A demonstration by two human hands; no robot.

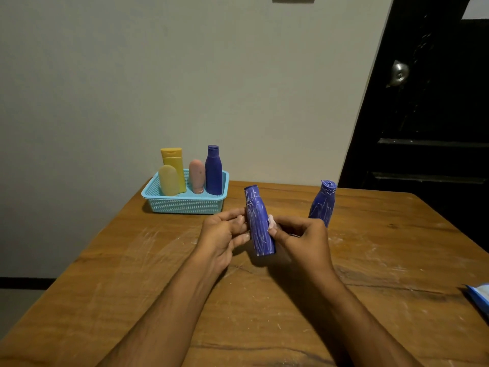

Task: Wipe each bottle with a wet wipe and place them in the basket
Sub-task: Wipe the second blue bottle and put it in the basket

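A blue bottle (258,223) streaked with white marks is held upright and slightly tilted above the table, between both hands. My left hand (222,234) grips its left side. My right hand (304,237) presses a small white wet wipe (271,221) against its right side. A second blue bottle (323,202), also marked white, stands on the table behind my right hand. The light blue basket (185,205) at the back left holds a clean blue bottle (213,170), a yellow bottle (173,162), a pale yellow bottle (168,181) and a pink bottle (196,176).
The wooden table (264,300) carries white smears and scratches. A blue wipes packet (479,298) lies at the table's right edge. A grey wall stands behind the basket; a dark door (423,115) with a metal knob is at the right.
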